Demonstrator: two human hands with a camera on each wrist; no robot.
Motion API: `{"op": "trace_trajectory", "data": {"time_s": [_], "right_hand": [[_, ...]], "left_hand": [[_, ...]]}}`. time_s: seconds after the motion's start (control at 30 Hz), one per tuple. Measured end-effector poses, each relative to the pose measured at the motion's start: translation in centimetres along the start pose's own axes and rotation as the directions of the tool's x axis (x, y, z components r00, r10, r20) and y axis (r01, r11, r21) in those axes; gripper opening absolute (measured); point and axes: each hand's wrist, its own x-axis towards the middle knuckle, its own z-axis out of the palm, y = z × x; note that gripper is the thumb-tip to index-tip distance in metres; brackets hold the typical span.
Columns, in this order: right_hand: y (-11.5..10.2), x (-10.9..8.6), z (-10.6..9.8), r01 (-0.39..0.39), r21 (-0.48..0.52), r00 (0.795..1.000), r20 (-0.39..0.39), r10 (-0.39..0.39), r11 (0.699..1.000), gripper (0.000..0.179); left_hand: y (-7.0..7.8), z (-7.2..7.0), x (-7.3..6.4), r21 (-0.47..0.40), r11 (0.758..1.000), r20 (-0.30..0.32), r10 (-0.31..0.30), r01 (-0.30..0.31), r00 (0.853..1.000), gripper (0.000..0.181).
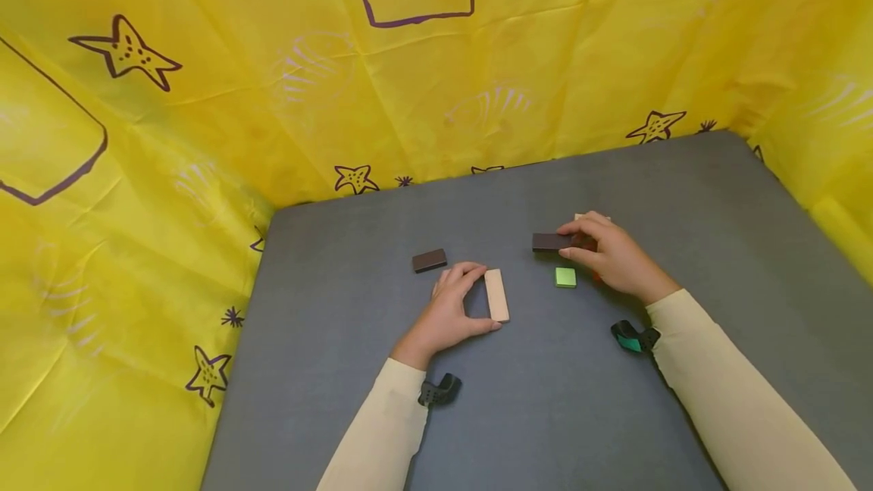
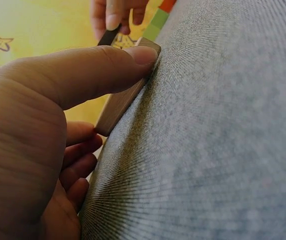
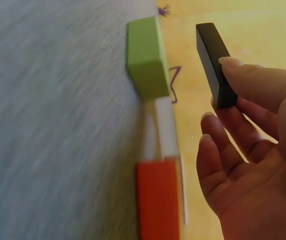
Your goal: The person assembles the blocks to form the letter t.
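Note:
My left hand (image 1: 445, 317) pinches a pale wooden block (image 1: 497, 296) by its two ends, thumb at the near end and fingertips at the far end. In the left wrist view that block (image 2: 125, 102) lies on the table surface. My right hand (image 1: 617, 260) holds a dark block (image 1: 546, 242) by one end between thumb and fingers. The right wrist view has this dark block (image 3: 214, 65) raised off the table. Just below it in the head view sits a green block (image 1: 565, 277). A red block (image 3: 158, 200) is mostly hidden behind the right hand in the head view.
Another dark block (image 1: 429, 260) lies beyond the left hand. A pale block (image 1: 581, 216) shows partly behind the right fingers. The grey table (image 1: 327, 339) meets a yellow cloth (image 1: 423, 112) with starfish drawings at its back and left edges.

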Motion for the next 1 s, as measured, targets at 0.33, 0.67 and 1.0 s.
{"op": "trace_trajectory", "data": {"time_s": [0.33,0.67,1.0], "right_hand": [[-1.4,2.2,2.1,-0.046,0.051,0.994,0.099,0.041,0.998,0.026],[-1.6,3.4,4.4,-0.037,-0.047,0.982,0.184,0.046,0.998,0.028],[-1.9,3.7,5.5,-0.009,-0.108,0.973,0.230,0.034,0.994,0.037]], "left_hand": [[0.1,0.0,-0.2,-0.016,0.999,0.010,-0.034,0.034,0.999,0.099],[0.2,-0.1,0.0,-0.012,0.999,0.024,-0.042,0.042,0.999,0.097],[0.2,-0.2,-0.2,-0.026,0.999,0.023,-0.046,0.046,0.999,0.098]]}}
